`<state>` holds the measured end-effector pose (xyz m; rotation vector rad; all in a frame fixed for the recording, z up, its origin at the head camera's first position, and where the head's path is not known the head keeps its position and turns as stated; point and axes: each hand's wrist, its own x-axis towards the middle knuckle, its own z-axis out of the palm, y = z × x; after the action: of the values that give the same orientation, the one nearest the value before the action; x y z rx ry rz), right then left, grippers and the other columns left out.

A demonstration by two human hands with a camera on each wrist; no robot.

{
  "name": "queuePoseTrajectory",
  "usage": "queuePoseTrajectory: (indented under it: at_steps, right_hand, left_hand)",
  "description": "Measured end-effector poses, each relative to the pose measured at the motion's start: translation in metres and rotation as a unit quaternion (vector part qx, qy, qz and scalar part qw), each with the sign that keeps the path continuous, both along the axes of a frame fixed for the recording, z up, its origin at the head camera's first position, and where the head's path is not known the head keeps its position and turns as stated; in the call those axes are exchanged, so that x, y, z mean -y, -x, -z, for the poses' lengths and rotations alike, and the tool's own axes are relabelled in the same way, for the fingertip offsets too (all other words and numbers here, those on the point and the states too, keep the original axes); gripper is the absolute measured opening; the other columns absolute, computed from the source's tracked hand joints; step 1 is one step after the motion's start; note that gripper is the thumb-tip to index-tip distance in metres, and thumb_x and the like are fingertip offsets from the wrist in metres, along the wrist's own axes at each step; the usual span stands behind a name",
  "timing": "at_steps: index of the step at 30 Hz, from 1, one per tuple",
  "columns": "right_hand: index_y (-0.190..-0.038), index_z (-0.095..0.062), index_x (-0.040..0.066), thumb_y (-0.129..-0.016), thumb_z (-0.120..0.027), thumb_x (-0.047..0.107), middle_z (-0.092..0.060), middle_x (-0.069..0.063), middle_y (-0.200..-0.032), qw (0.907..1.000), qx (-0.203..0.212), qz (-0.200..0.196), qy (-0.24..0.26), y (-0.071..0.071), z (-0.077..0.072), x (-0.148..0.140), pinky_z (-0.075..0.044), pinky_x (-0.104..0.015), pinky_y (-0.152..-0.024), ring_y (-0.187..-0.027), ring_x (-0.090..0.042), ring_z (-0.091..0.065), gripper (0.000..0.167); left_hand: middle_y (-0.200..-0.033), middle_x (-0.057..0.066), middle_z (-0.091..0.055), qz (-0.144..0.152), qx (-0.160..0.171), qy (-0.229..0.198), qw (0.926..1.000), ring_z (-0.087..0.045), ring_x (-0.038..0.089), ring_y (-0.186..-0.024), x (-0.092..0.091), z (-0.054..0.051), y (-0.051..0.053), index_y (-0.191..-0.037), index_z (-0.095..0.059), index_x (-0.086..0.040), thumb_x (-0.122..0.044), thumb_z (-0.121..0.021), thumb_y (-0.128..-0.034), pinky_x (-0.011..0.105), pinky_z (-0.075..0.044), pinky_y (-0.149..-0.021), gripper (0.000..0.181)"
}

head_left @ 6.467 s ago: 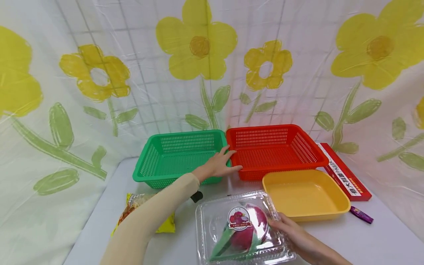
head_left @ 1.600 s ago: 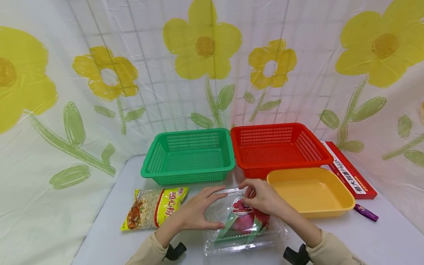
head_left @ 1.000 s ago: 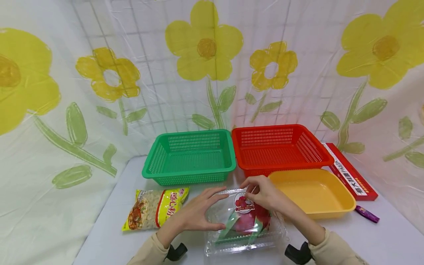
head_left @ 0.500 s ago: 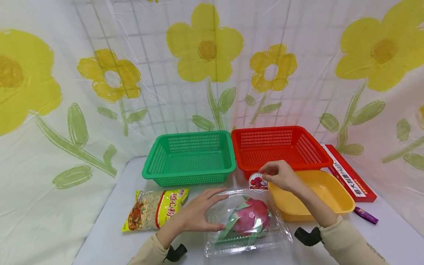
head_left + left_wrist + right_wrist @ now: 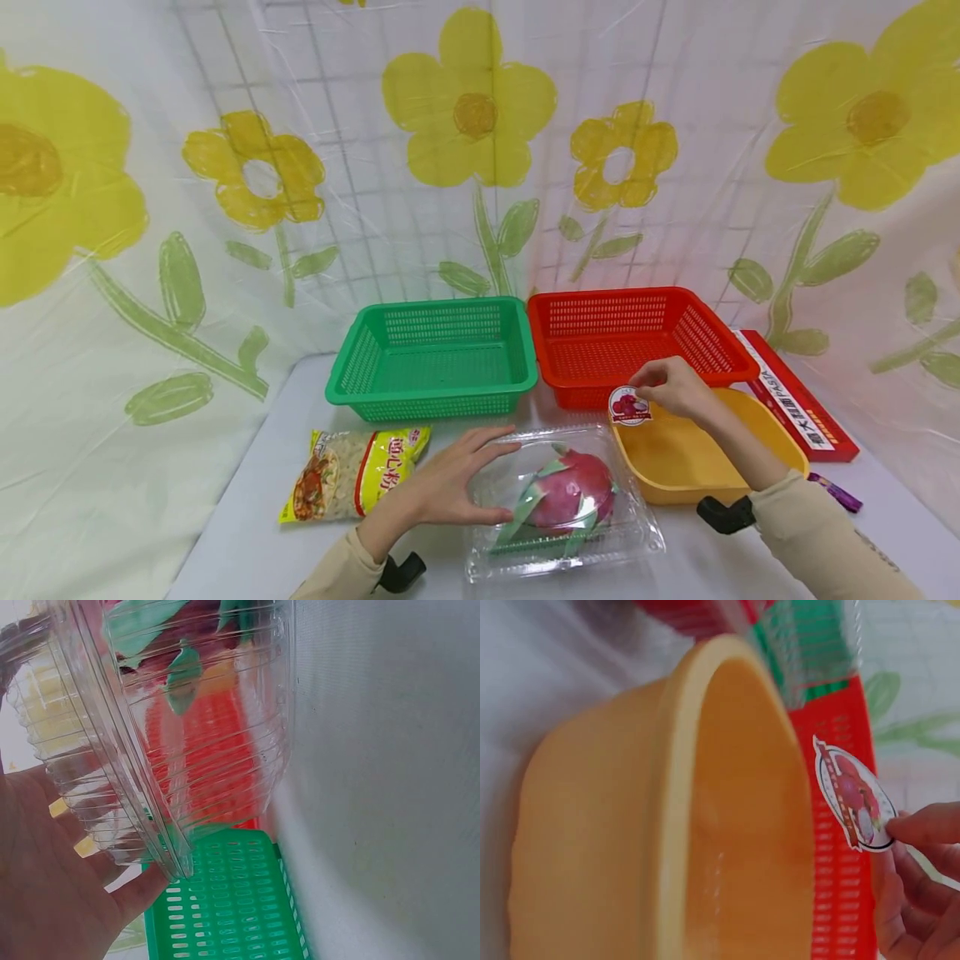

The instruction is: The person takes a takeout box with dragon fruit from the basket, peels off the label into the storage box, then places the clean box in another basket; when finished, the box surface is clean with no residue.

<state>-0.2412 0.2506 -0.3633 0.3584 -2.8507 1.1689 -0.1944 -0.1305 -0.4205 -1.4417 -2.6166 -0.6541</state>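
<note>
A clear plastic clamshell box [image 5: 498, 492] lies on the table in front, with a dragon fruit [image 5: 573, 492] inside it. My left hand [image 5: 450, 483] rests against the box's left side, its fingers and thumb spread; the left wrist view shows the fingertips touching the ridged wall [image 5: 217, 765]. Between thumb and fingertips, my right hand [image 5: 675, 387] pinches a round sticker [image 5: 628, 406] with a dragon fruit picture. The sticker is off the box, held above the left rim of the yellow basin [image 5: 697, 454]. In the right wrist view the sticker [image 5: 851, 795] faces the camera.
Behind stand a green basket [image 5: 435, 358] and a red basket [image 5: 637, 333], side by side. A yellow pasta bag [image 5: 352, 475] lies at the left. Right of the basin are a red pasta box [image 5: 798, 400] and a small purple packet [image 5: 836, 493]. A flowered curtain [image 5: 330, 167] hangs behind.
The right hand has peeled the sticker off the box lid and carried it right, over the basin. The left hand has stayed at the box, which earlier was held up off the table.
</note>
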Motion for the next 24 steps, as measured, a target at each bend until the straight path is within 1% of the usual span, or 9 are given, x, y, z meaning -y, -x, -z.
queuePoseTrajectory:
  at_steps: [4, 7, 10, 11, 13, 14, 17, 20, 24]
  right_hand:
    - [-0.093, -0.072, -0.005, -0.087, -0.068, 0.000, -0.068, -0.011, -0.085, 1.0000, 0.008, 0.001, -0.003, 0.000, 0.007, -0.008, -0.048, -0.028, -0.060, -0.076, -0.021, -0.054, 0.009]
    - [-0.090, -0.072, -0.004, -0.085, -0.069, -0.002, -0.069, -0.008, -0.082, 0.9996, -0.014, -0.011, -0.020, -0.006, 0.011, -0.011, -0.049, -0.026, -0.059, -0.073, -0.019, -0.057, 0.007]
    - [-0.087, -0.073, -0.003, -0.083, -0.069, -0.004, -0.069, -0.007, -0.079, 0.9978, -0.043, -0.027, -0.043, -0.012, 0.013, -0.013, -0.051, -0.025, -0.060, -0.071, -0.019, -0.059, 0.006]
    - [-0.087, -0.073, -0.002, -0.083, -0.069, -0.004, -0.069, -0.006, -0.079, 0.9975, -0.045, -0.027, -0.047, -0.014, 0.013, -0.014, -0.052, -0.025, -0.061, -0.072, -0.019, -0.060, 0.006]
    - [-0.089, -0.073, -0.003, -0.083, -0.069, -0.004, -0.069, -0.007, -0.079, 0.9979, -0.036, -0.029, -0.045, -0.013, 0.017, -0.016, -0.052, -0.025, -0.061, -0.072, -0.020, -0.059, 0.007]
    - [-0.089, -0.073, -0.004, -0.084, -0.069, -0.003, -0.069, -0.007, -0.080, 0.9985, -0.026, -0.028, -0.038, -0.012, 0.020, -0.018, -0.052, -0.026, -0.062, -0.072, -0.020, -0.059, 0.007]
    - [-0.091, -0.072, -0.006, -0.084, -0.069, -0.003, -0.068, -0.008, -0.080, 0.9995, 0.011, -0.024, -0.017, -0.009, 0.030, -0.023, -0.052, -0.027, -0.059, -0.071, -0.021, -0.056, 0.008]
    - [-0.091, -0.072, -0.007, -0.084, -0.068, -0.004, -0.068, -0.009, -0.080, 0.9990, 0.037, -0.025, 0.002, -0.008, 0.039, -0.028, -0.051, -0.029, -0.055, -0.069, -0.020, -0.055, 0.009]
    - [-0.092, -0.071, -0.009, -0.084, -0.067, -0.004, -0.069, -0.011, -0.081, 0.9981, 0.053, -0.029, 0.012, -0.005, 0.040, -0.029, -0.051, -0.031, -0.054, -0.069, -0.020, -0.055, 0.011]
  left_hand:
    - [-0.160, -0.003, -0.028, -0.002, -0.001, -0.001, 1.0000, -0.030, 0.019, -0.144, 0.000, 0.000, 0.001, -0.150, -0.043, -0.020, -0.060, -0.068, -0.0824, 0.047, -0.039, -0.108, 0.082]
    - [-0.160, -0.004, -0.028, 0.000, 0.002, -0.001, 1.0000, -0.030, 0.019, -0.143, -0.002, 0.000, 0.000, -0.150, -0.042, -0.021, -0.061, -0.068, -0.0829, 0.047, -0.040, -0.107, 0.082]
    - [-0.160, -0.003, -0.028, 0.001, 0.004, -0.004, 1.0000, -0.031, 0.020, -0.143, -0.004, -0.002, 0.000, -0.150, -0.041, -0.021, -0.060, -0.068, -0.0829, 0.047, -0.041, -0.107, 0.083]
    - [-0.160, -0.003, -0.028, 0.001, 0.004, -0.003, 1.0000, -0.031, 0.020, -0.143, -0.004, -0.003, 0.001, -0.151, -0.041, -0.021, -0.060, -0.068, -0.0829, 0.047, -0.041, -0.106, 0.083]
    - [-0.160, -0.003, -0.028, -0.001, 0.001, -0.002, 1.0000, -0.030, 0.020, -0.143, -0.003, -0.005, 0.001, -0.150, -0.041, -0.021, -0.060, -0.069, -0.0826, 0.047, -0.041, -0.107, 0.083]
    - [-0.160, -0.003, -0.028, -0.003, 0.001, -0.003, 1.0000, -0.030, 0.020, -0.143, -0.002, -0.005, 0.001, -0.150, -0.042, -0.021, -0.060, -0.069, -0.0822, 0.047, -0.041, -0.107, 0.083]
    - [-0.160, -0.004, -0.027, -0.005, -0.001, -0.003, 1.0000, -0.030, 0.019, -0.144, -0.001, -0.002, 0.000, -0.150, -0.042, -0.021, -0.061, -0.068, -0.0823, 0.048, -0.040, -0.107, 0.083]
    - [-0.160, -0.004, -0.028, -0.002, -0.007, -0.006, 1.0000, -0.031, 0.019, -0.143, -0.001, 0.001, -0.001, -0.150, -0.042, -0.021, -0.063, -0.067, -0.0827, 0.047, -0.041, -0.107, 0.083]
    - [-0.159, -0.001, -0.030, 0.001, -0.017, -0.008, 0.9998, -0.031, 0.020, -0.143, 0.000, 0.001, -0.001, -0.150, -0.043, -0.019, -0.062, -0.067, -0.0832, 0.046, -0.041, -0.107, 0.083]
